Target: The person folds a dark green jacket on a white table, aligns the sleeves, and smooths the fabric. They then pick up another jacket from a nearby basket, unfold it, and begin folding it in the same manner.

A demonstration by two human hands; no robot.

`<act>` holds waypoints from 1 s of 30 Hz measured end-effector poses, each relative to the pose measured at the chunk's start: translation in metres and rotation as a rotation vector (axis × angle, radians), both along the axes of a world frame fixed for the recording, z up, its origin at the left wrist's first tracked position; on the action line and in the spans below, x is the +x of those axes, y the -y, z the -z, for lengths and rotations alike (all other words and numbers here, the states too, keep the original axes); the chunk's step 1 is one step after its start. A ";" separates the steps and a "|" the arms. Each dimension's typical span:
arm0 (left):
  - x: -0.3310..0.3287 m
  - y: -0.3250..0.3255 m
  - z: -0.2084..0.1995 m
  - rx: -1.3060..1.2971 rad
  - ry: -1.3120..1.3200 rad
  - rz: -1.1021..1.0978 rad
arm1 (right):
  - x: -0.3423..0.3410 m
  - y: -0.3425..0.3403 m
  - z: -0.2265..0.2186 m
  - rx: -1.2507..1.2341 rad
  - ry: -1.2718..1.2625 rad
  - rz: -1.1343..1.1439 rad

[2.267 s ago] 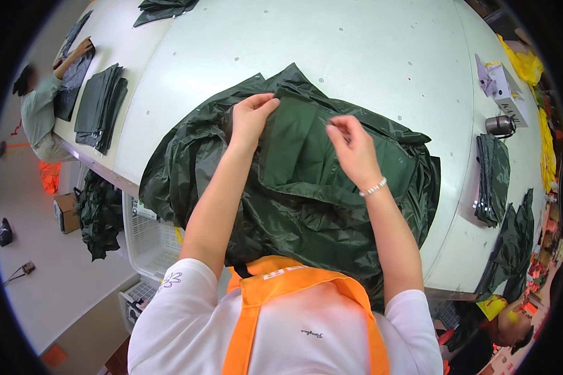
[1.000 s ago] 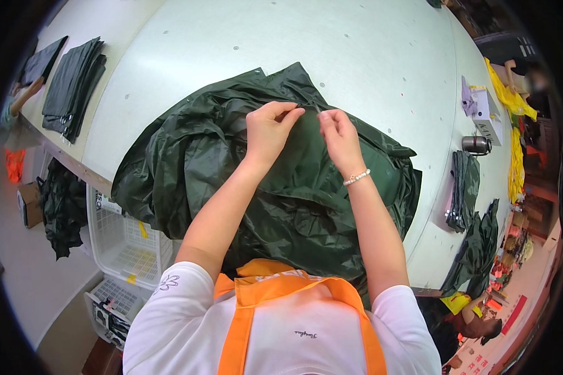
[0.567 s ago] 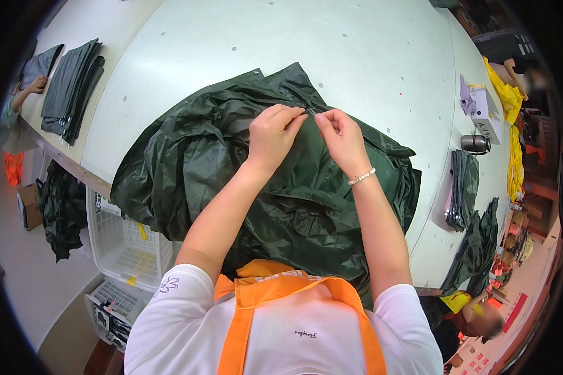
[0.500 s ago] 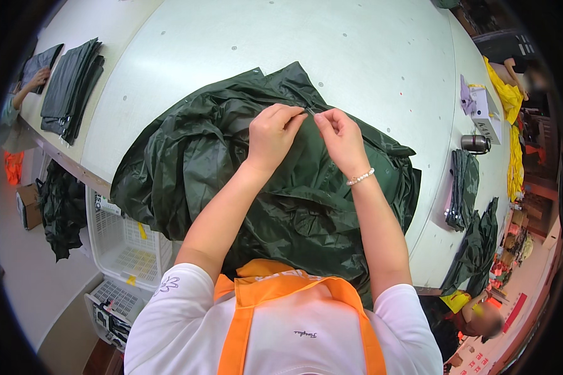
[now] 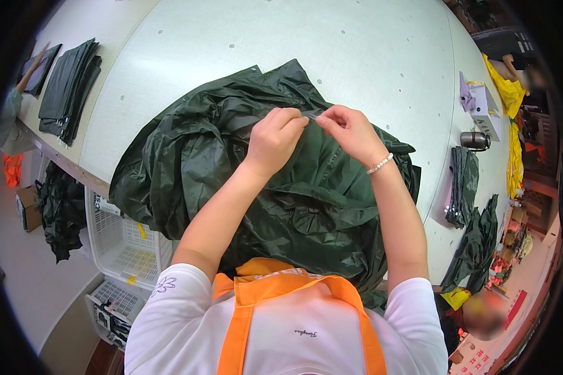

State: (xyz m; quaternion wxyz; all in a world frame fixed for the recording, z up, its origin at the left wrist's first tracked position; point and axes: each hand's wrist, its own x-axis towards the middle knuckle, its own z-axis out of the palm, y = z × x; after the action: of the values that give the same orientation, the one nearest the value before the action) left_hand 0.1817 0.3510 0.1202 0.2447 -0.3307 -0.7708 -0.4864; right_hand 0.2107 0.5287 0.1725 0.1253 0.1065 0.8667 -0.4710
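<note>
A dark green, shiny waterproof garment [image 5: 219, 156] lies bunched and wrinkled over the near edge of the white table. My left hand [image 5: 275, 140] is closed in a pinch above its upper middle. Facing it, my right hand [image 5: 351, 132] also pinches, thumb against forefinger, with a beaded bracelet [image 5: 380, 164] at the wrist. A small pale sliver [image 5: 311, 117] shows between the two sets of fingertips; it is too small to name. Lower down on the garment there is a gathered, puckered patch [image 5: 309, 215].
Folded dark green stacks [image 5: 69, 90] lie at the far left, where another person's hand [image 5: 34, 65] rests. White plastic baskets [image 5: 128, 250] stand below the left edge. On the right are a metal cup [image 5: 475, 141], a white box [image 5: 485, 112] and more green bundles [image 5: 463, 187]. Another person sits lower right.
My right hand has shifted right and its wrist has turned outward, so the fingertips are a little farther apart. The left hand has barely moved. The other person's hand at the left has lifted.
</note>
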 end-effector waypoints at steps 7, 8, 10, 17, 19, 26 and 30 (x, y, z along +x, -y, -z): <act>0.002 -0.001 -0.001 -0.026 -0.104 0.051 | -0.006 -0.001 -0.017 0.102 0.095 -0.079; 0.003 -0.001 -0.001 -0.027 -0.111 0.054 | -0.006 -0.001 -0.017 0.122 0.092 -0.083; 0.004 -0.001 -0.001 -0.031 -0.101 0.049 | -0.004 -0.003 -0.016 0.136 0.088 -0.073; -0.037 0.022 -0.009 0.083 0.394 -0.361 | 0.073 -0.080 0.017 0.090 -0.129 0.442; -0.039 0.047 -0.012 -0.013 0.167 -0.377 | 0.127 -0.125 0.036 0.263 -0.213 0.656; 0.028 0.070 -0.020 -0.676 0.965 0.543 | 0.355 -0.232 0.139 0.754 0.079 1.118; 0.029 0.070 0.000 -0.990 0.241 0.493 | 0.383 -0.228 0.166 1.093 0.145 1.025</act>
State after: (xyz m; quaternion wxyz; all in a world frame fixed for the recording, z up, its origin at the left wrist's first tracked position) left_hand 0.2106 0.2812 0.1207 -0.1503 -0.5182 -0.8295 -0.1441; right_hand 0.5939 0.7570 0.0065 -0.1233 0.5743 0.8086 0.0350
